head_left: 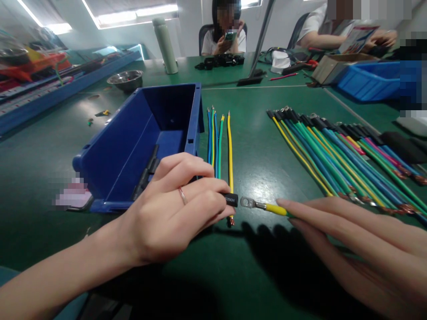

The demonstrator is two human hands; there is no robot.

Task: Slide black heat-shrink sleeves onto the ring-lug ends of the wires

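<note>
My left hand pinches a short black sleeve with white lettering. Just right of it, a small gap away, is the metal ring lug on a yellow-green wire. The fingers of my right hand are closed on that wire behind the lug. Beyond my left hand lie a yellow wire with a bare copper end and several blue and green wires. The open blue bin beside my left hand holds black pieces.
Many wires with black-sleeved ends lie at the right. Farther back are a metal bowl, a green bottle, a cardboard box and a light blue bin. Two people sit across the table; one holds a phone.
</note>
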